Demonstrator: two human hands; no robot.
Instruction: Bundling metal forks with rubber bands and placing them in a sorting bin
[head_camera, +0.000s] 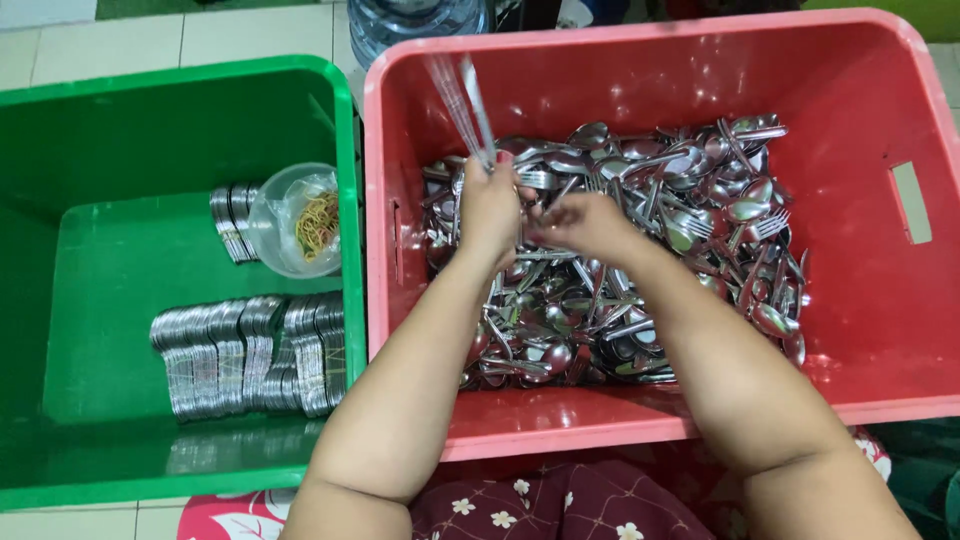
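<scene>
Nearest the camera: dark floral cloth (560, 505) across the lap, beneath both forearms. Forearms extend forward over the near wall of the red crate (900, 110).

Left hand (490, 205): closed in a fist around a bunch of cutlery handles (462, 100), which stick up and away from the fist, tilted slightly left; blurred, so the count cannot be told. Right hand (590, 225): just beside the left, fingers curled and pinched toward it over the pile; what they pinch cannot be told.

Under and beyond both hands: loose steel spoons and forks (690, 200), heaped over the crate floor, spreading mostly to the right of the right hand.

Left of the left hand: green crate (100, 130), touching the red one side by side. On its floor, level with the forearms, a row of bundled spoons (250, 355). Farther out, a clear plastic bowl (275, 215) holding rubber bands (317, 225), with one more small bundle (230, 222) just beside it.

Beyond the crates: clear water bottle (415, 20) on pale floor tiles (130, 45).
</scene>
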